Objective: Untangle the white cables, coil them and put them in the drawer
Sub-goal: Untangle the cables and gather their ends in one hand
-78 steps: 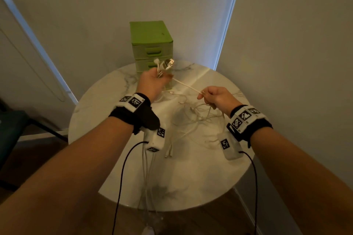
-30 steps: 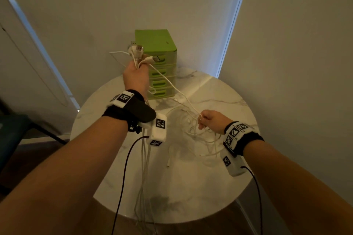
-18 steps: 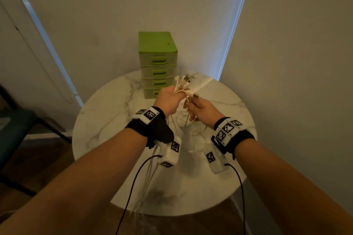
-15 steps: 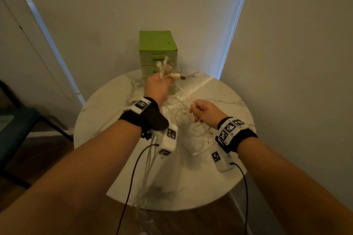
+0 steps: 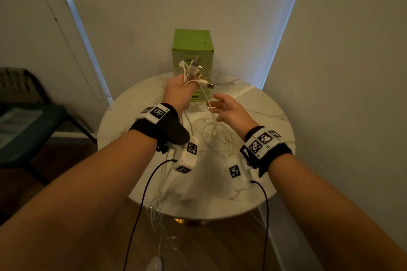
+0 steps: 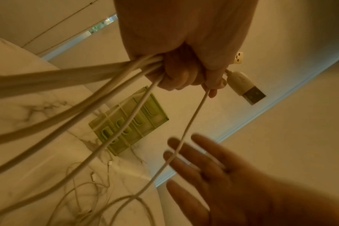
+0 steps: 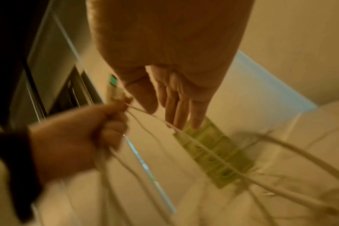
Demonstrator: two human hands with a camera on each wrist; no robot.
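Observation:
My left hand (image 5: 187,86) is raised above the round marble table (image 5: 123,116) and grips a bundle of white cables (image 5: 191,70), several plugs sticking up from the fist. One USB plug (image 5: 207,84) points right. In the left wrist view the strands (image 6: 99,85) fan down out of the left hand (image 6: 184,73). My right hand (image 5: 218,104) hovers open beside one hanging strand (image 6: 186,133), fingers spread and holding nothing. A loose tangle (image 5: 217,136) lies on the table below. The green drawer unit (image 5: 193,48) stands behind, its drawers closed.
Some cables trail over the table's near edge (image 5: 159,202) toward the wooden floor, where a white plug (image 5: 154,264) lies. A dark chair (image 5: 26,121) stands at the left. Walls close in behind and to the right of the table.
My right hand has let go of the strand it pinched and now hangs open, a little higher. My left hand keeps the bundle, with the USB plug now sticking out to the right.

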